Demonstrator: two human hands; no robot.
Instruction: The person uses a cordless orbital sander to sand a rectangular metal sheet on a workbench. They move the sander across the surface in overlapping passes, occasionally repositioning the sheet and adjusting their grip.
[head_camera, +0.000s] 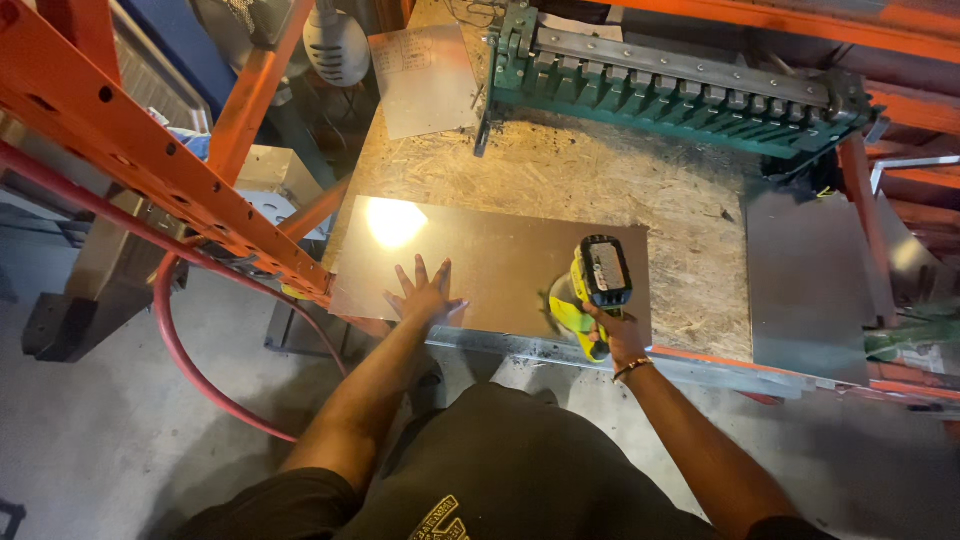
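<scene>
A shiny metal sheet (500, 255) lies flat on a chipboard workbench (640, 190). My left hand (425, 293) is pressed flat on the sheet's near edge, fingers spread. My right hand (617, 335) grips the handle of a yellow and black cordless sander (590, 290), which rests on the sheet's right part near the front edge. A bright light reflection shows on the sheet's left part.
A green sheet-metal bending brake (680, 85) stands at the bench's back. Another metal sheet (805, 290) lies at the right, a smaller one (425, 80) leans at the back left. Orange racking beams (150, 160) and a red hose (190, 370) cross on the left.
</scene>
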